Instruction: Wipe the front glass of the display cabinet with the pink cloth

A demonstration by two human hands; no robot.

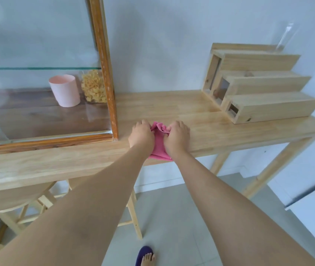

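The pink cloth (159,143) lies bunched on the wooden table (220,131), its near end hanging over the front edge. My left hand (141,134) grips its left side and my right hand (177,136) grips its right side, fingers curled into the fabric. The display cabinet (105,73) with an orange-brown wooden frame stands on the table just left of my hands. Its front glass (33,54) fills the upper left of the view, with faint reflections on it.
Inside the cabinet stand a pink cup (64,91) and a clear container of yellow pasta (93,88) under a glass shelf (37,68). A stepped wooden rack (258,83) sits at the table's right. A wooden chair (16,200) is below left; my foot (146,256) is on the tiled floor.
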